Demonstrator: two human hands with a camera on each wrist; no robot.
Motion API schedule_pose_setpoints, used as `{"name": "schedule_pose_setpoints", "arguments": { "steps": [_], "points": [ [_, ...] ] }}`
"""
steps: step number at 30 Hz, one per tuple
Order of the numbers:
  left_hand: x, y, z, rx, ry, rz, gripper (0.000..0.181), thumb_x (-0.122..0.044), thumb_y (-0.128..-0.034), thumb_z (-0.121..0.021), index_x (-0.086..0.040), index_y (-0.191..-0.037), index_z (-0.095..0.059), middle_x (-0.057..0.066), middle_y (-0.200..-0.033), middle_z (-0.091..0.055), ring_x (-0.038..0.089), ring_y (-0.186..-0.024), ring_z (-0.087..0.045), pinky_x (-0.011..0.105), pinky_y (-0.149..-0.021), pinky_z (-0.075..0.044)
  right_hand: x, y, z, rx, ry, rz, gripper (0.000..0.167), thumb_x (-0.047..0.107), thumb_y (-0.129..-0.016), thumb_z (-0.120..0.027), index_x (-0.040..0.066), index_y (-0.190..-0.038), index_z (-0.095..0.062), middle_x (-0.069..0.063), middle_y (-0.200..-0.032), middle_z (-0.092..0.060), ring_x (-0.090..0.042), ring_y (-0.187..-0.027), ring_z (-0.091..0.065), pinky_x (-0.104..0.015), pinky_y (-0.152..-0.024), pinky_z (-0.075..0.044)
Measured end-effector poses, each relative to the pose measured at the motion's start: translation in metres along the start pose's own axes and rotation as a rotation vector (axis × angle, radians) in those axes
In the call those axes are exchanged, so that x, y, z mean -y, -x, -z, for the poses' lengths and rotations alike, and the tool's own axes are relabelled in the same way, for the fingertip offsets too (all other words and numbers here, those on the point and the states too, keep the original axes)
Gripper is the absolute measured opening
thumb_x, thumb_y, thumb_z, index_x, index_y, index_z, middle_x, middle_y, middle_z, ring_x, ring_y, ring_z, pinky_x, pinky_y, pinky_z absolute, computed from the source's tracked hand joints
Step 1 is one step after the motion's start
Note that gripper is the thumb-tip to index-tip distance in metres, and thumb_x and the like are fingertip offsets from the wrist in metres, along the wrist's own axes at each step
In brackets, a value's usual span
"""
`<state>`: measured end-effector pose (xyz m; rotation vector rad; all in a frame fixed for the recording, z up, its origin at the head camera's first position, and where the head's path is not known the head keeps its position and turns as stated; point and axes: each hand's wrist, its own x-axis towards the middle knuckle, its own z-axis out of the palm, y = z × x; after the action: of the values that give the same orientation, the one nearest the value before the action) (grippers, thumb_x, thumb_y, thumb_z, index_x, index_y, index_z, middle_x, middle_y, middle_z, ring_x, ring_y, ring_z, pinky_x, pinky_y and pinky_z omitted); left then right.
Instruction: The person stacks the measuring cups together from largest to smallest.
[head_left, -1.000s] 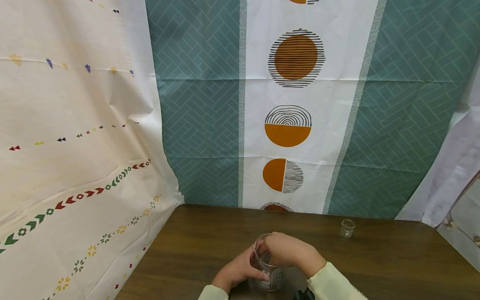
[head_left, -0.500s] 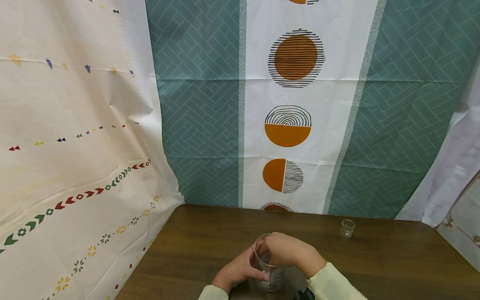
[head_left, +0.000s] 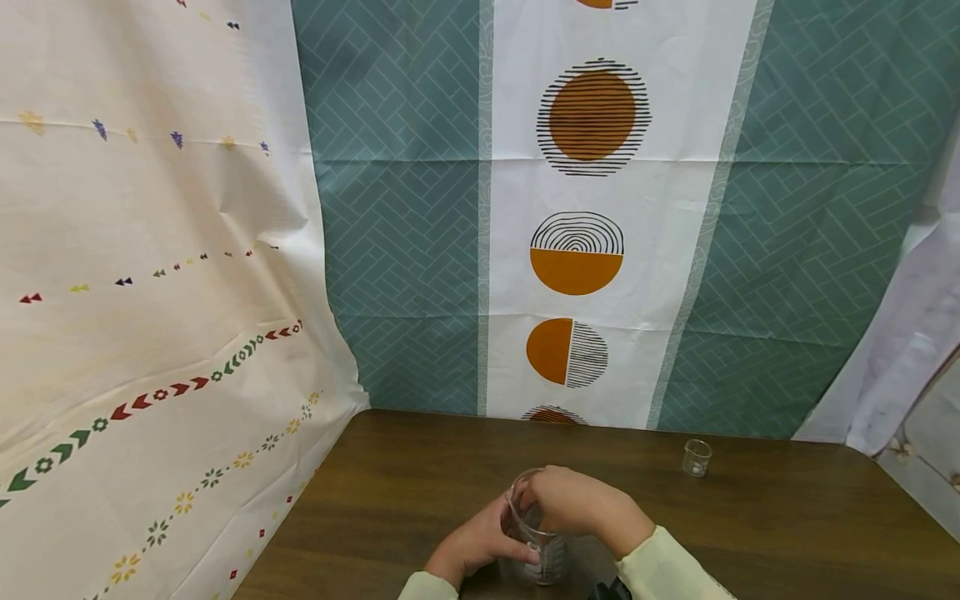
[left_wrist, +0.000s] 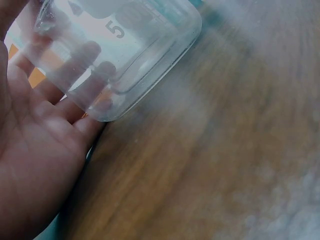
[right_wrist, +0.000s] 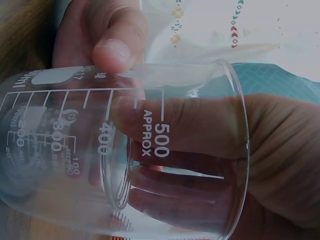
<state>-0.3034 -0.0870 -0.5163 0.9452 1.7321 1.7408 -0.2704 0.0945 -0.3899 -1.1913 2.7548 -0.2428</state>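
Note:
A clear glass beaker [head_left: 551, 560] with white graduations stands on the table in the head view, lower middle. My left hand [head_left: 476, 542] holds it from the left side, thumb in front, fingers behind the glass. From above, my right hand [head_left: 581, 500] reaches into its mouth. In the right wrist view a smaller beaker [right_wrist: 119, 197] sits inside the large one, and my right thumb and fingers are at its rim, pinching it. The left wrist view shows the large beaker's base [left_wrist: 165, 55] with my left fingers along it.
Another tiny glass beaker [head_left: 697, 459] stands at the back right of the brown wooden table [head_left: 420, 467]. A patterned green and white cloth [head_left: 405, 250] hangs behind the table, and a cream cloth [head_left: 150, 333] hangs along its left.

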Motion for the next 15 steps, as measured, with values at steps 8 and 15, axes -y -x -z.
{"name": "schedule_pose_setpoints", "arguments": {
  "steps": [8,15],
  "points": [
    [0.0005,0.0001,-0.0009,-0.025,-0.017,0.009,0.083,-0.018,-0.0817,-0.078,-0.031,-0.148,-0.031,-0.007,-0.154,-0.034,0.014,-0.139,-0.035,0.023,-0.109,-0.035,-0.0025,-0.0004,-0.0009,0.006,0.012,-0.010,0.021,0.009,-0.077,-0.079,0.017,-0.096,-0.076,0.010,-0.092,-0.072,-0.005,-0.086,-0.063,-0.023,-0.078,-0.054],
    [0.0006,-0.0004,-0.0001,0.003,0.006,-0.001,0.083,-0.018,-0.0836,-0.076,-0.028,-0.150,-0.028,-0.005,-0.157,-0.030,0.013,-0.140,-0.033,0.023,-0.109,-0.035,-0.0005,-0.0013,0.0013,0.035,0.036,-0.015,0.022,0.009,-0.077,-0.079,0.020,-0.096,-0.076,0.011,-0.092,-0.071,-0.003,-0.085,-0.060,-0.023,-0.079,-0.053]
  ]
}}
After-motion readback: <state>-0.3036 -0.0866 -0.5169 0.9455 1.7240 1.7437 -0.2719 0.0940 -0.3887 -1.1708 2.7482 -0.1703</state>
